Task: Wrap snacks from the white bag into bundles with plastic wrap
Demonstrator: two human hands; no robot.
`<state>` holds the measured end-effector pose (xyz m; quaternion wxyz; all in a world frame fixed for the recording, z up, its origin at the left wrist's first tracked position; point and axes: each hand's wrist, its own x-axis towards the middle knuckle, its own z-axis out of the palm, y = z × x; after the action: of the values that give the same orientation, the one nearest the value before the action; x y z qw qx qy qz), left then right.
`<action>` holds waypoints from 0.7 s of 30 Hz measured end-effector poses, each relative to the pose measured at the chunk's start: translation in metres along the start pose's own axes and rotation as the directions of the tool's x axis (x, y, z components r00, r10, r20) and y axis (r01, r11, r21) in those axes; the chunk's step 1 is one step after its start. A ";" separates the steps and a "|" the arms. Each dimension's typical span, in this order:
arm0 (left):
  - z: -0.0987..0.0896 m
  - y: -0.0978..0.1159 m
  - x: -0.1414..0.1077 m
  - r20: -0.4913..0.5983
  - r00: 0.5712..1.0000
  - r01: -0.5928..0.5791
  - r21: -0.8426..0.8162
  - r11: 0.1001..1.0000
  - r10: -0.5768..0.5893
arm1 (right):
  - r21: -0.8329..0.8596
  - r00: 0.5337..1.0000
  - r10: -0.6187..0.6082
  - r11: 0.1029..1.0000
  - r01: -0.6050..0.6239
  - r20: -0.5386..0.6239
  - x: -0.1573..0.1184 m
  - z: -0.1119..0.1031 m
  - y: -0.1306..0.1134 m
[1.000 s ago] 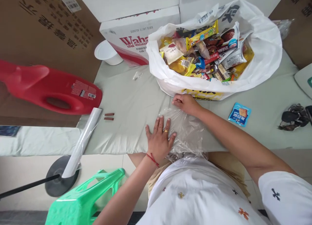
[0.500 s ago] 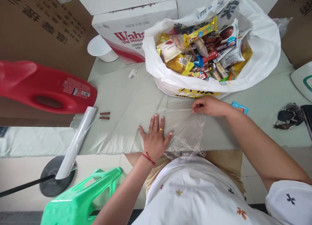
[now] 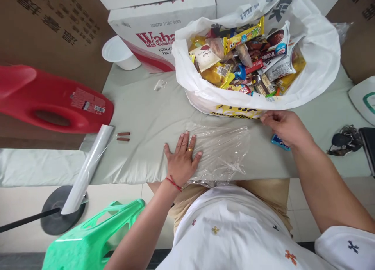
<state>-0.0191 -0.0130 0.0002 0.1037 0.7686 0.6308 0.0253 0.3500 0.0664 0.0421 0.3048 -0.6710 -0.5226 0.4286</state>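
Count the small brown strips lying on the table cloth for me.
2. The upper strip lies between the red jug and the left hand; the lower strip sits just below it. Any under the hands would be hidden.

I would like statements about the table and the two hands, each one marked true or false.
1. The left hand lies flat at the edge of the clear plastic. True.
2. The blue packet is inside the white bag. False: it lies on the pale cloth, by the right hand.
3. The white bag holds many wrapped snacks. True.
4. The red bracelet is on the right wrist. False: it is on the left wrist.
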 end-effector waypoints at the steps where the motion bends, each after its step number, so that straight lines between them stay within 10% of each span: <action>1: 0.000 -0.001 0.001 -0.003 1.000 0.000 -0.001 1.000 0.000 | -0.024 0.998 0.010 1.000 -0.012 -0.065 -0.015 0.000 0.002; 8: 0.003 -0.001 0.001 -0.007 1.000 0.001 0.011 1.000 -0.001 | -0.252 0.957 -0.173 0.940 0.231 0.231 -0.139 0.038 0.034; 15: 0.002 0.000 0.001 -0.001 1.000 0.010 0.047 0.999 -0.010 | -0.274 0.952 -0.282 0.912 0.305 0.123 -0.149 0.076 0.041; 21: 0.000 0.001 0.001 0.005 1.000 0.012 0.044 0.999 -0.012 | 0.089 0.940 0.051 0.992 -0.086 0.338 -0.156 0.050 0.031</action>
<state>-0.0180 -0.0125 0.0002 0.0884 0.7669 0.6356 0.0086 0.3053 -0.0941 0.0334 0.2302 -0.5897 -0.5203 0.5731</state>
